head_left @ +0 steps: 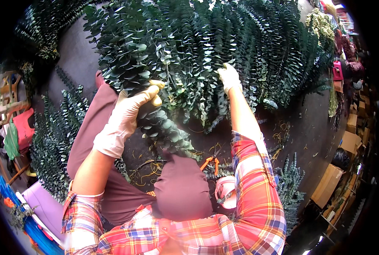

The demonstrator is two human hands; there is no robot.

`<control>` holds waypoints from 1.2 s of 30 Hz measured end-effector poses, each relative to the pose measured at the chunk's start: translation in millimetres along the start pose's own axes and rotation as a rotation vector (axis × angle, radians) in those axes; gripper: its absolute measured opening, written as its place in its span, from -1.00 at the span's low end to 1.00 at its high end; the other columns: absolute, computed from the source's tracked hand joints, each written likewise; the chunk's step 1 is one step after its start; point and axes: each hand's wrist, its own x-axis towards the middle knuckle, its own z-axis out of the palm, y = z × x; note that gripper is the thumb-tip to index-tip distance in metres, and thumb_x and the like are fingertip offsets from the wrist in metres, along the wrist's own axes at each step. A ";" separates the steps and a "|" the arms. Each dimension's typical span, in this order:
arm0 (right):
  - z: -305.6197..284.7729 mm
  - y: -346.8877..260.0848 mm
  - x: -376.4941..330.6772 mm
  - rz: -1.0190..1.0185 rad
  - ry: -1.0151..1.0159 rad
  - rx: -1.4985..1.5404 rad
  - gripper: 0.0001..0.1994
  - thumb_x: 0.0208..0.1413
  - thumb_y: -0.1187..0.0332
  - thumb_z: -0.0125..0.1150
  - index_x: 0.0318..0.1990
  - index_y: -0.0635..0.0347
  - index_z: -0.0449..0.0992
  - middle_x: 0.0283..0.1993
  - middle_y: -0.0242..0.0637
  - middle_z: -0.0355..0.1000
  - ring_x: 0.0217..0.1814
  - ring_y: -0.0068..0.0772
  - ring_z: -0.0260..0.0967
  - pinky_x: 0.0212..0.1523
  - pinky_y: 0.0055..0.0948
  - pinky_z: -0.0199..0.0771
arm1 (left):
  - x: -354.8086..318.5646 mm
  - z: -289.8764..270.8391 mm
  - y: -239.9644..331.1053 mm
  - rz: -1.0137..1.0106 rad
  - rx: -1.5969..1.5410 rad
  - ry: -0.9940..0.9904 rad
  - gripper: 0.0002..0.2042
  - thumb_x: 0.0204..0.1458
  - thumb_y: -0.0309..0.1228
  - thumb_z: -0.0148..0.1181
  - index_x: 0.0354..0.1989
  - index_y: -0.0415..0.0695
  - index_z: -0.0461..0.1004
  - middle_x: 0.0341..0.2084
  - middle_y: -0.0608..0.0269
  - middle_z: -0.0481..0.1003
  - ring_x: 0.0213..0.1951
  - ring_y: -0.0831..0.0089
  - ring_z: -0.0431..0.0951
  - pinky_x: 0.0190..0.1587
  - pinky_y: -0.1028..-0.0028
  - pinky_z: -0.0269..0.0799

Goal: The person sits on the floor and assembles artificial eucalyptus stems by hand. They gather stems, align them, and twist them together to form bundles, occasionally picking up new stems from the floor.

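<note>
My left hand (132, 108), in a pale glove with yellowed fingertips, is closed round a bunch of eucalyptus stems (166, 126). Round grey-green leaves stick out above the fist and hang below it, over my knee. Farther right, my right hand (229, 79) wears a similar glove and reaches into a broad heap of eucalyptus branches (185, 51). Its fingers are curled in at the leaves, pinching a eucalyptus stem that the foliage mostly hides. The heap fills the far side in front of me.
Orange-handled cutters (210, 165) lie on the dark floor near my knee, beside a pink round object (226, 191). More eucalyptus (53, 144) lies at left, by a wooden chair (11, 97). Cardboard boxes (327, 185) line the right. Yellow strands (149, 170) litter the floor.
</note>
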 end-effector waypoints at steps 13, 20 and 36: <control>-15.2 -81.5 -148.5 -0.564 -0.037 0.419 -0.75 0.16 0.53 0.21 0.00 0.17 0.58 -0.31 -0.44 0.47 -0.45 -0.65 0.38 -0.44 -0.63 0.41 | 4.6 15.0 -13.3 -0.005 0.022 -0.009 -0.58 0.15 -0.38 0.26 0.17 -0.22 0.41 -0.14 0.20 0.60 -0.27 0.62 0.57 -0.15 0.62 0.51; -10.2 -119.4 -200.8 -0.810 -0.132 0.323 -0.68 0.04 0.44 0.32 0.00 0.10 0.57 -0.38 -0.24 0.44 -0.42 -0.24 0.43 -0.37 -0.37 0.45 | 2.0 11.5 -15.5 -0.083 0.055 0.065 -0.59 0.10 -0.44 0.31 0.14 -0.17 0.42 -0.01 0.25 0.55 -0.12 0.52 0.57 -0.03 0.50 0.50; -5.2 -97.4 -115.5 -0.536 -0.081 0.530 -0.80 0.16 0.33 0.25 -0.09 0.12 0.64 -0.14 -0.37 0.56 -0.09 -0.57 0.44 -0.03 -0.52 0.44 | 6.8 1.2 -11.0 -0.059 -0.154 0.064 -0.71 0.14 -0.45 0.26 0.05 -0.14 0.51 -0.16 0.32 0.59 -0.21 0.50 0.61 -0.17 0.48 0.59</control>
